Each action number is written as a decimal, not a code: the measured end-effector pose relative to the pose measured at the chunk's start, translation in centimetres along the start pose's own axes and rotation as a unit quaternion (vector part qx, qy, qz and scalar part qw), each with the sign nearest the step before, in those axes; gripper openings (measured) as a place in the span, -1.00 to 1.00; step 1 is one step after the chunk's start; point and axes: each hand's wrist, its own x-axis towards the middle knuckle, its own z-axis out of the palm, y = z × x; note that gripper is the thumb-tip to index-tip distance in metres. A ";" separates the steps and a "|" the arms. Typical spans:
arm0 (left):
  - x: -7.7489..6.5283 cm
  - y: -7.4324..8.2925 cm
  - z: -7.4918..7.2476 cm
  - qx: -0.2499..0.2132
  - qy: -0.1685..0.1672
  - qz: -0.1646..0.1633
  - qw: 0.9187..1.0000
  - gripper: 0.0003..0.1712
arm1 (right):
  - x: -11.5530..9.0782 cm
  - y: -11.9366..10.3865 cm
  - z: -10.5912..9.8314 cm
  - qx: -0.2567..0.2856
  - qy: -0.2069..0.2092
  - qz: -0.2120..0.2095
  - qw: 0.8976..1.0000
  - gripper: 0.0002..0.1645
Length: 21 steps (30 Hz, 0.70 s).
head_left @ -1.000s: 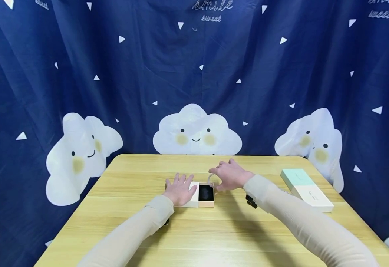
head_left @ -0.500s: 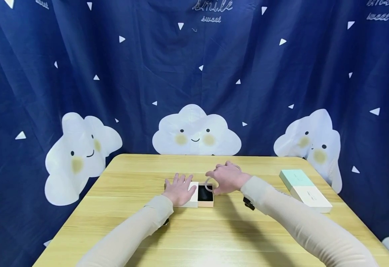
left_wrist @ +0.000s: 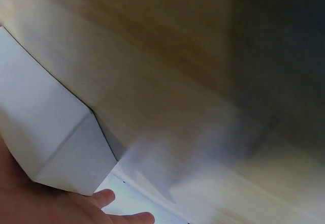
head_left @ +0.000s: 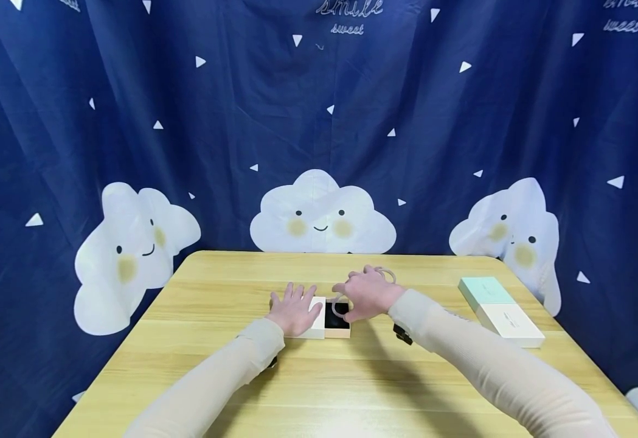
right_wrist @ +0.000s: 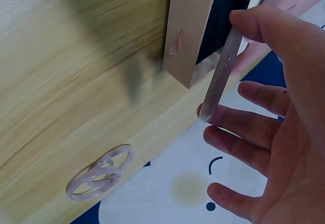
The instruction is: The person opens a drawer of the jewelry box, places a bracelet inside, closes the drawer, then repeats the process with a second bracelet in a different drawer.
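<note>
My right hand (head_left: 370,293) pinches a pale translucent bangle (right_wrist: 223,74) between thumb and fingers, seen closest in the right wrist view. The bangle (head_left: 336,306) stands tilted over the black-lined drawer (head_left: 337,316) of a small box. That pink drawer (right_wrist: 185,36), with a little ribbon tab on its end, sticks out of the box's white sleeve (head_left: 316,328). On top of the sleeve lies my left hand (head_left: 294,313), fingers spread and straight. From the left wrist, the white sleeve (left_wrist: 56,112) shows beside the palm and fingertips (left_wrist: 144,218).
Several pale bangles (right_wrist: 101,173) lie overlapping on the wooden table (head_left: 231,389), behind my right hand. To the right, a mint-green box (head_left: 487,290) and a white box (head_left: 510,322) sit end to end. A blue cloud-print curtain (head_left: 220,121) hangs past the far edge.
My right hand has moved slightly left, bringing the bangle farther over the drawer. More of the bangles behind it have come into sight. My left hand stays in place on the sleeve.
</note>
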 end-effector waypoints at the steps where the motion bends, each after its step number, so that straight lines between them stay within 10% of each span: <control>1: 0.0 0.0 0.0 0.001 -0.001 0.000 1.000 -0.21 | 0.1 -0.1 0.0 0.001 -0.004 0.001 1.000 -0.22; 21: 0.7 -0.2 0.4 0.019 0.004 -0.006 1.000 -0.22 | 1.1 -1.5 -0.2 0.038 -0.027 -0.010 0.999 -0.25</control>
